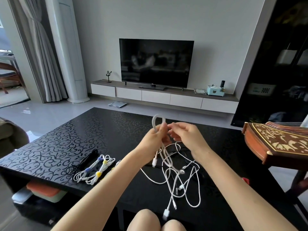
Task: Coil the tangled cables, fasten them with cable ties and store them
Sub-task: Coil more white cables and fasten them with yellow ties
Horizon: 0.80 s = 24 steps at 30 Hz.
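The left hand (155,133) gripped a white cable (153,121) and held it up over the black table (50,147). That way a loop stood above the fist and the rest could hang free. The right hand (185,133) was at 3 o'clock from it, fingers reaching to the loop, likely to make the next turn. It was too blurry to tell if it pinched the cable. The tangled pile (181,172) lay at 6 o'clock under the hands. At 8 o'clock lay the tied white coils (93,170) with their cable ties (98,174) and a black coil (83,162), likely put aside to keep them out of the mess.
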Each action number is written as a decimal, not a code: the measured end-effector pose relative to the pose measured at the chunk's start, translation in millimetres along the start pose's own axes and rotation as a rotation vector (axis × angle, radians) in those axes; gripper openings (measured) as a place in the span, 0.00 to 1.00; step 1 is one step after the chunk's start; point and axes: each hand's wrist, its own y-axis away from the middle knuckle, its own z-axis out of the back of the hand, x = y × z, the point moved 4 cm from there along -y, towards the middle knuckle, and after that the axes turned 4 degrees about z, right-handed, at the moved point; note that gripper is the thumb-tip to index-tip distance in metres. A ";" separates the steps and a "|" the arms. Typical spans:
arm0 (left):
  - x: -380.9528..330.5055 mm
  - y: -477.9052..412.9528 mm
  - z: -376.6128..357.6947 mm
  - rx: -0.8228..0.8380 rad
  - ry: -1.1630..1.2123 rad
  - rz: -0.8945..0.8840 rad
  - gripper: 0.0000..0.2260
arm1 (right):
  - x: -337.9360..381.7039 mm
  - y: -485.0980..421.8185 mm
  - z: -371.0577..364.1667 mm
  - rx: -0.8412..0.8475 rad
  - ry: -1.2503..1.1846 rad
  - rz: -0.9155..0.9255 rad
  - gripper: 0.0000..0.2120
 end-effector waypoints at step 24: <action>-21.2 -25.6 54.8 -0.213 -0.709 -0.014 0.16 | -78.2 78.7 43.5 0.220 0.787 0.160 0.09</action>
